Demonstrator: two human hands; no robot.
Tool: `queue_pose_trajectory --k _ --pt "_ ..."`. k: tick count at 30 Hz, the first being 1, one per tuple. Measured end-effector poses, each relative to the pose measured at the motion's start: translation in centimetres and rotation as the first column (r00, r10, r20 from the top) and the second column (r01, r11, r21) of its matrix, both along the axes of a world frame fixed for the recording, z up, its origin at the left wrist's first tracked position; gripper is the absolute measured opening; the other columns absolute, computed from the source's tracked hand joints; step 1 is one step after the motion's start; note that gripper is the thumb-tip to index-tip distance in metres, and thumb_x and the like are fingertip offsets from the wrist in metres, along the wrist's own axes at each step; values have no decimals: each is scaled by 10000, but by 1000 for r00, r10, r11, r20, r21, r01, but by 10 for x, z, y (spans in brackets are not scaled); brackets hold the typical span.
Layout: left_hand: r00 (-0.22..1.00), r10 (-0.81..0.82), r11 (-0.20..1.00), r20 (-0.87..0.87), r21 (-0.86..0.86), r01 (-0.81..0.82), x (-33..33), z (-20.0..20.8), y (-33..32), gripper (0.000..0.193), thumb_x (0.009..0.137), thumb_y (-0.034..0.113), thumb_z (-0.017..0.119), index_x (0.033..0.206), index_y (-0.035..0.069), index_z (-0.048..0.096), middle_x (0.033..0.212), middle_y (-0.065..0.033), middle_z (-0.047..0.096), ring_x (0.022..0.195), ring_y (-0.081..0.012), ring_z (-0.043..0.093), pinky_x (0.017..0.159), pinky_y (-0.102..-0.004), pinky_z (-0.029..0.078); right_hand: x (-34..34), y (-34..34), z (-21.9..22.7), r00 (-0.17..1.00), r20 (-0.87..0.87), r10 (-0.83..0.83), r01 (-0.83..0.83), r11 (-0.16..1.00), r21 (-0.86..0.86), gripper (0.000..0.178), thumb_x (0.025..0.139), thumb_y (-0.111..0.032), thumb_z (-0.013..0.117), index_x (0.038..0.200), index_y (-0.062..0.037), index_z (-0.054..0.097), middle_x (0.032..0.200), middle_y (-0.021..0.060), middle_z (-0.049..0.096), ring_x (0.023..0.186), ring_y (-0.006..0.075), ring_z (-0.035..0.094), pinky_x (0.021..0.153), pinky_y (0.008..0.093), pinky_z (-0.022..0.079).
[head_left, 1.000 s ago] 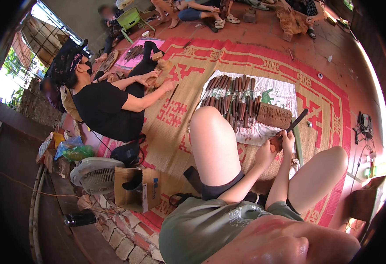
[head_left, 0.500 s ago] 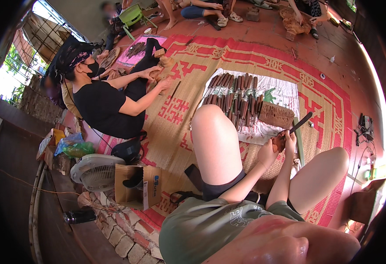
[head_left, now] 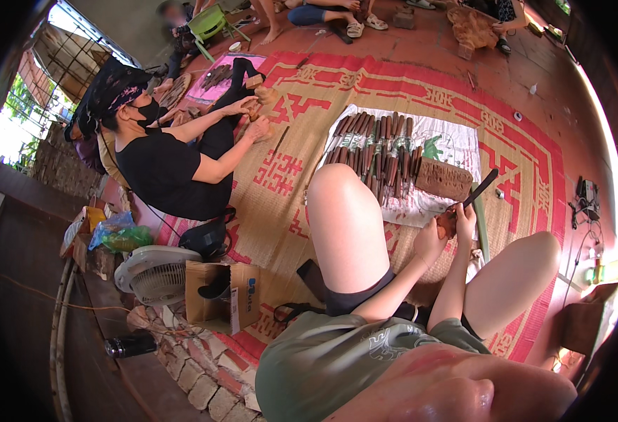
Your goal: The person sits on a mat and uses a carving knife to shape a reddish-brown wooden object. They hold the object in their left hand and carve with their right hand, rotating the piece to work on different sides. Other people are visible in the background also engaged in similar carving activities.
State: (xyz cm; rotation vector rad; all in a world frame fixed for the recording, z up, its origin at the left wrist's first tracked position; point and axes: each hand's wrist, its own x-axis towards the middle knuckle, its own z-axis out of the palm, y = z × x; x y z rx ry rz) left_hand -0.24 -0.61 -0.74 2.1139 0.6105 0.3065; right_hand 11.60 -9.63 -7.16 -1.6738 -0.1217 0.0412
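Between my knees, my left hand (head_left: 430, 240) is closed around a small reddish-brown wooden piece (head_left: 446, 224). Beside it, my right hand (head_left: 467, 221) grips a long, dark, flat bar-like tool (head_left: 483, 187), which looks like a file. Its far end points up and to the right, while its near end lies against the wooden piece. My fingers partly cover both, so the piece's full shape is hidden. Just beyond my hands, a carved brown wooden block (head_left: 443, 178) rests on a white cloth (head_left: 457, 141) beside several rows of wood-handled tools (head_left: 379, 151).
A patterned red and straw mat (head_left: 281, 148) covers the floor. On my left sits a co-worker (head_left: 175, 155) handling a light wooden piece (head_left: 258, 112). Nearer are a fan (head_left: 155, 273), an open cardboard box (head_left: 244, 295) and a phone (head_left: 312, 280). A green strip (head_left: 481, 228) lies by my right hand.
The dark tool's far end has swung slightly upward and left, with my right hand shifting a little. My left hand keeps its hold. The co-worker's hands have moved on their wooden piece.
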Motion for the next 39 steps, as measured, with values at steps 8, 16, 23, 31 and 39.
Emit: queue_pose_trajectory --k 8,16,23,31,39 --pt "1000 -26 999 -1 30 26 -2 1 2 436 635 202 727 960 27 496 796 -193 614 741 -373 604 618 -455 481 -8 2 8 988 -132 -82 107 975 194 168 917 -214 518 832 -82 577 683 -52 531 569 24 411 519 184 324" --pt "1000 -15 999 -13 51 15 -2 -1 1 434 639 217 726 954 29 495 786 -184 614 732 -363 607 612 -448 485 -7 7 12 1000 -11 0 1 994 110 170 916 -199 518 800 -81 555 652 -70 486 550 20 388 496 188 296" --pt "994 -71 997 -83 33 74 -2 0 3 492 677 207 684 1093 34 486 866 -192 610 754 -363 614 629 -449 501 -8 0 17 992 -124 13 -2 996 92 187 910 -166 508 783 -40 562 687 -24 536 591 57 457 547 209 358" --pt "996 -46 999 -78 10 46 -3 0 6 434 687 226 685 1027 30 498 831 -186 618 744 -366 614 622 -450 498 -20 13 46 983 -180 -40 39 999 -8 210 904 -155 507 760 -14 563 666 -2 555 645 80 544 574 220 425" --pt "995 -60 998 -80 20 62 -1 -4 3 436 660 220 695 988 24 483 845 -193 610 753 -365 611 625 -449 499 -1 -3 -5 997 -74 27 -15 989 147 174 905 -177 524 784 -55 549 684 -41 538 547 36 402 505 197 315"
